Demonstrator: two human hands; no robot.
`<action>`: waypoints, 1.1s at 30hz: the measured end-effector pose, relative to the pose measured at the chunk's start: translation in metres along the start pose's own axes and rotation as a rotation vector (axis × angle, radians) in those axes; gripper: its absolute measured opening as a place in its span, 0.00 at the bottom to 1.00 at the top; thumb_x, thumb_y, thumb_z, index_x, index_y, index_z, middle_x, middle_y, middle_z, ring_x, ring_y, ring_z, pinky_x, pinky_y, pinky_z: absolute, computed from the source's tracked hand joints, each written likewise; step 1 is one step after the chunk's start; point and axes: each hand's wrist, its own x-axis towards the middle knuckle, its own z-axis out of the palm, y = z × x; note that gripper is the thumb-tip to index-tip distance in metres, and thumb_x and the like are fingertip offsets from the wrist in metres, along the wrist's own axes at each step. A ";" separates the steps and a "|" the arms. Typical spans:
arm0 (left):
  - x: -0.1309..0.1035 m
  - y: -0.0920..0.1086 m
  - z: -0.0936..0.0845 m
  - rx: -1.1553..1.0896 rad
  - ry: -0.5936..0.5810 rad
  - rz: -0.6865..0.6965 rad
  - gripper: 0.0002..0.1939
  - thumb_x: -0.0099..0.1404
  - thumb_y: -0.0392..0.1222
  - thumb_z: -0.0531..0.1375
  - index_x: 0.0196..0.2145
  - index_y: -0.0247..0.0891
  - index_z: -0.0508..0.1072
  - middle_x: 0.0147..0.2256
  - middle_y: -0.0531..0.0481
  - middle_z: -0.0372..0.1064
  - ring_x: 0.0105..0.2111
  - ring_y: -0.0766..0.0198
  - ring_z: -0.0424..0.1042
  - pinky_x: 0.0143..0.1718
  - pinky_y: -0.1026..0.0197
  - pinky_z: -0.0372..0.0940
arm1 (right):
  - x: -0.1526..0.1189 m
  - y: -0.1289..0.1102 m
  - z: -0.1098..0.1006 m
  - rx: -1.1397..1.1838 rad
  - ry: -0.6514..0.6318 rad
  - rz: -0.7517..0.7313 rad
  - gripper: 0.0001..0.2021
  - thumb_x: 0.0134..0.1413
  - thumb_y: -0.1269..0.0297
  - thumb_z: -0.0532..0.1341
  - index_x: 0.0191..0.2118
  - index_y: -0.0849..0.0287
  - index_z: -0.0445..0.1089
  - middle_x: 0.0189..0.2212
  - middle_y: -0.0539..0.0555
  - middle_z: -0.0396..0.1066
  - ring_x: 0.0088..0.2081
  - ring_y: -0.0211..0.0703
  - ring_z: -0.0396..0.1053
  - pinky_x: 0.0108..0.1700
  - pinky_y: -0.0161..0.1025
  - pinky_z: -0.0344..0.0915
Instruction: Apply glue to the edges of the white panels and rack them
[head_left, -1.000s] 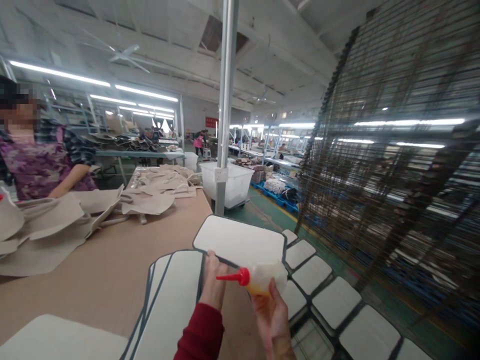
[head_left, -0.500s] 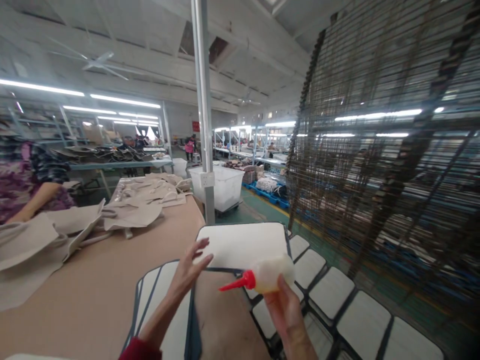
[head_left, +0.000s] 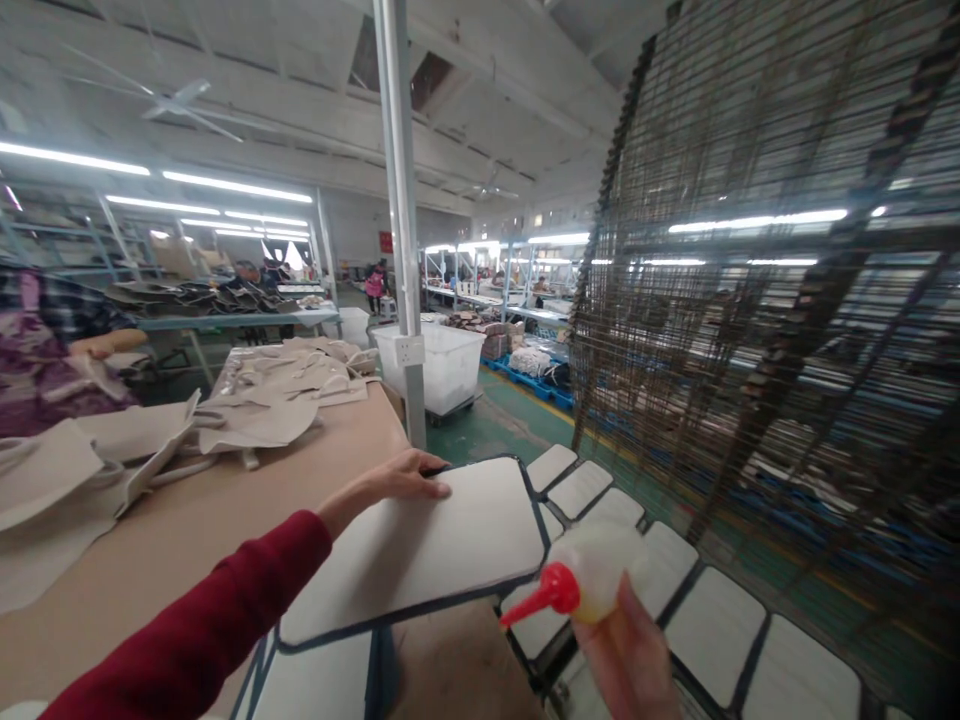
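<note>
A long tan desk point(head_left: 187, 520) runs away from the viewer in a large factory hall lit by rows of ceiling strip lights. Loose beige fabric pieces point(head_left: 255, 420) lie in heaps on its far and left parts. A grey steel post point(head_left: 401, 250) rises at the desk's right edge, with a white plastic bin point(head_left: 442, 365) on the green floor behind it. To the right stands a tall wire rack point(head_left: 765, 300), and below it rows of white panels point(head_left: 712, 620) with dark borders lie side by side. At the far left, part of another person in a purple patterned top point(head_left: 37, 370) shows.

The left hand point(head_left: 401, 478), in a red sleeve, lies flat with fingers spread and released on the far corner of a white panel with a dark edge point(head_left: 427, 550), which rests on the desk's near right corner atop similar panels. The right hand point(head_left: 626, 655) grasps a soft squeeze bottle with a red nozzle point(head_left: 581, 585), held in the air just off the panel's right edge, nozzle pointing left and down.

Half a second ago the left hand hovered open above the panels; now it is down on the top panel. The bottle sits lower and farther right in view.
</note>
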 end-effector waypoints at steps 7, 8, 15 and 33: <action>-0.033 0.027 0.003 -0.236 -0.180 -0.083 0.19 0.52 0.46 0.68 0.41 0.36 0.80 0.36 0.47 0.78 0.34 0.54 0.75 0.36 0.62 0.66 | 0.030 -0.077 0.033 -0.236 0.009 -0.403 0.31 0.19 0.57 0.77 0.39 0.51 0.76 0.39 0.54 0.77 0.43 0.54 0.73 0.58 0.57 0.58; -0.035 0.030 0.002 -0.241 -0.193 -0.099 0.18 0.52 0.46 0.69 0.40 0.36 0.80 0.36 0.47 0.78 0.34 0.54 0.75 0.36 0.62 0.67 | 0.033 -0.081 0.036 -0.284 -0.042 -0.426 0.30 0.22 0.57 0.77 0.40 0.52 0.75 0.39 0.54 0.77 0.44 0.54 0.72 0.58 0.57 0.58; -0.044 0.037 -0.010 -0.230 -0.233 -0.093 0.16 0.51 0.42 0.69 0.39 0.35 0.81 0.37 0.45 0.78 0.38 0.49 0.75 0.40 0.58 0.68 | 0.036 -0.090 0.043 -0.455 -0.188 -0.440 0.23 0.28 0.59 0.75 0.38 0.51 0.75 0.33 0.52 0.76 0.37 0.49 0.73 0.54 0.57 0.63; -0.052 0.038 -0.017 -0.243 -0.326 -0.077 0.22 0.56 0.46 0.67 0.47 0.35 0.77 0.40 0.45 0.78 0.39 0.52 0.75 0.42 0.60 0.68 | 0.026 -0.090 0.052 -0.533 -0.228 -0.457 0.29 0.27 0.58 0.74 0.44 0.52 0.74 0.36 0.56 0.77 0.37 0.53 0.74 0.52 0.58 0.65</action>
